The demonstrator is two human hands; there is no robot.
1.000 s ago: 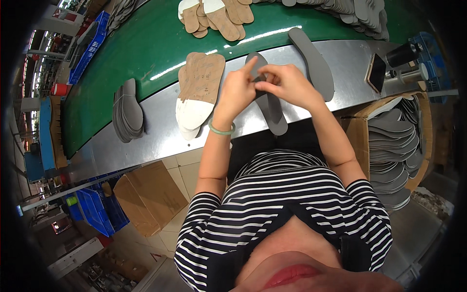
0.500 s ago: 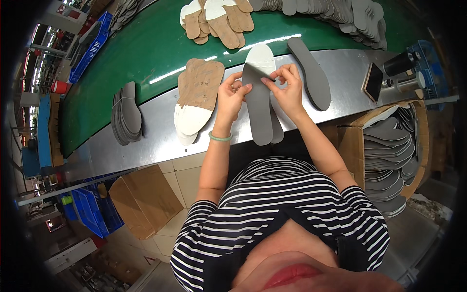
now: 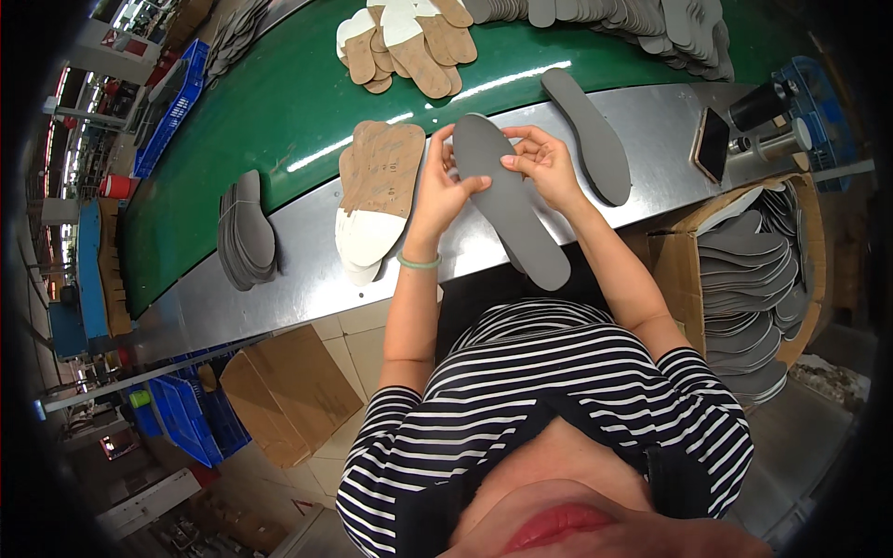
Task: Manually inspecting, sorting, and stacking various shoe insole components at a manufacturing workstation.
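A grey insole (image 3: 512, 209) lies between my two hands above the metal table edge, its lower end slanting to the right. My left hand (image 3: 443, 193) grips its upper left edge, thumb on top and fingers beneath. On the opposite edge my right hand (image 3: 549, 169) pinches it between thumb and fingers. Another layer shows slightly under its lower left edge; the white piece seen earlier is now mostly hidden. Left of my hands rests a pile of brown-and-white insole boards (image 3: 379, 191). A single grey insole (image 3: 592, 139) lies to the right.
A tied bundle of grey insoles (image 3: 247, 234) stands at the left. More brown-and-white boards (image 3: 409, 46) and grey insoles (image 3: 642, 28) lie on the green belt (image 3: 242, 139). At right are a phone (image 3: 713, 144), a black cup (image 3: 755, 108) and a carton (image 3: 677, 293) of grey insoles.
The grey insole's raised upper end now lies flat over the white toe part. Its lower end has swung to the right. Both hands keep hold of its edges.
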